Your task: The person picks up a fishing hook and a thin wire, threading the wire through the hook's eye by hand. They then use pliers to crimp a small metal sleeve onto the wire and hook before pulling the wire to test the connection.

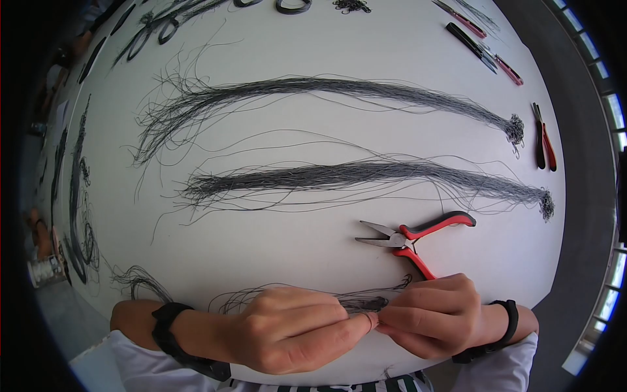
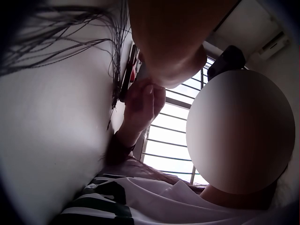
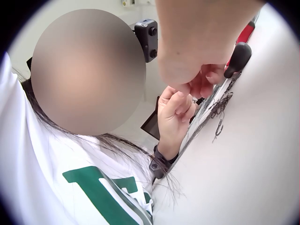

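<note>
Two hands meet right at the near edge of the white table (image 1: 313, 248), fingertips together, and both are pinching the same small tuft of thin black strands (image 1: 369, 303). So the left hand (image 1: 294, 330) and right hand (image 1: 434, 317) are basically touching, thumbs and forefingers clamped on that little bundle where it bunches up darkest. The tuft runs left-right along the table edge, with its loose tail fanning out to the left over and past the left hand, so the long axis is sideways to the person, not pointing away. Neither hand is really nearer, the pinch point sits dead between them. Just beyond the right hand lie red-handled pliers (image 1: 411, 238), jaws pointing left, one handle almost touching the right knuckles, so that hand is clearly the closer one to them. Farther back there are two long hanks of black strands (image 1: 353, 175) laid left to right, knotted ends at the right. More red-handled tools (image 1: 544, 140) sit near the far right rim. As for writing, the white shirt (image 3: 61, 187) has big green lettering, but it's cut off and I can't read it. No brand visible on the pliers.
</note>
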Available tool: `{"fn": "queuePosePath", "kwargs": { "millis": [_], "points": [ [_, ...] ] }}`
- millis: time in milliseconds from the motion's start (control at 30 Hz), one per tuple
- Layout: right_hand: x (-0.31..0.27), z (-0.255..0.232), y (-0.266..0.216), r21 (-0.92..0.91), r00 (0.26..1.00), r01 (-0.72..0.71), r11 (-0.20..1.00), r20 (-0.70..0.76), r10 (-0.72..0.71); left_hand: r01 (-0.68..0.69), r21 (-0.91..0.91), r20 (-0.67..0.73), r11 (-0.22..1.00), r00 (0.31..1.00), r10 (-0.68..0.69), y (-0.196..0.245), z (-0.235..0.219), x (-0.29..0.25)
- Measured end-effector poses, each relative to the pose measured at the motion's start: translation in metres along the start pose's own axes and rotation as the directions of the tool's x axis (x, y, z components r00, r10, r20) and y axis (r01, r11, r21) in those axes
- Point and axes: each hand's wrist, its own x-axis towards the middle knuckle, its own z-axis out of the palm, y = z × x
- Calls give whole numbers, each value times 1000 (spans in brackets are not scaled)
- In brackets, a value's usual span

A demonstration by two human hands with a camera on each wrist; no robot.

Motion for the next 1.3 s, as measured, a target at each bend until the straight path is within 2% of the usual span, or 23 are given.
{"fn": "queuePosePath", "kwargs": {
  "millis": [33,133,167,233,267,300,333,367,433,667,733,933,1033,1133,1200,1300],
  "points": [
    [0,1,1,-52,998,46,998,-33,-47,0,0,0,1000,1000,0,0,0,0],
    [1,-3,-1,-121,997,75,990,-7,-76,-4,0,-13,1000,1000,4,0,0,0],
    [1,-2,-1,-121,997,75,990,-7,-76,32,-3,12,1000,999,-31,2,-1,2],
    [0,-2,-2,47,999,-38,998,-11,38,67,-5,38,998,997,-67,4,-4,5],
    [1,-5,-4,47,999,-38,998,-11,39,86,-8,53,996,995,-85,5,-5,7],
    [4,-12,-7,243,976,-213,947,94,195,105,-10,67,994,992,-104,5,-5,7],
    [4,-16,-8,406,920,-388,828,226,320,105,-10,67,994,992,-104,5,-4,7],
    [3,-17,-7,406,920,-388,827,227,320,103,-9,55,995,993,-102,4,-3,7],
    [2,-18,-6,531,885,-465,708,290,363,100,-8,42,995,994,-100,4,-2,8],
    [2,-21,-6,505,878,-479,718,294,378,106,-13,37,994,994,-105,3,0,6],
    [6,-24,-8,448,836,-543,710,370,405,107,-16,35,994,994,-107,3,0,6],
    [7,-24,-9,429,829,-550,717,380,410,110,-16,61,994,992,-108,3,-1,6],
    [7,-25,-8,415,825,-553,723,393,406,98,-13,31,995,995,-97,2,0,5],
    [8,-25,-8,432,825,-555,711,397,402,136,-43,68,990,989,-133,3,-2,6],
    [7,-25,-8,433,822,-560,706,399,407,219,-144,65,965,975,-212,4,-1,5],
    [7,-24,-8,438,820,-564,700,396,413,290,-192,91,938,956,-277,6,-3,7]
  ]
}}
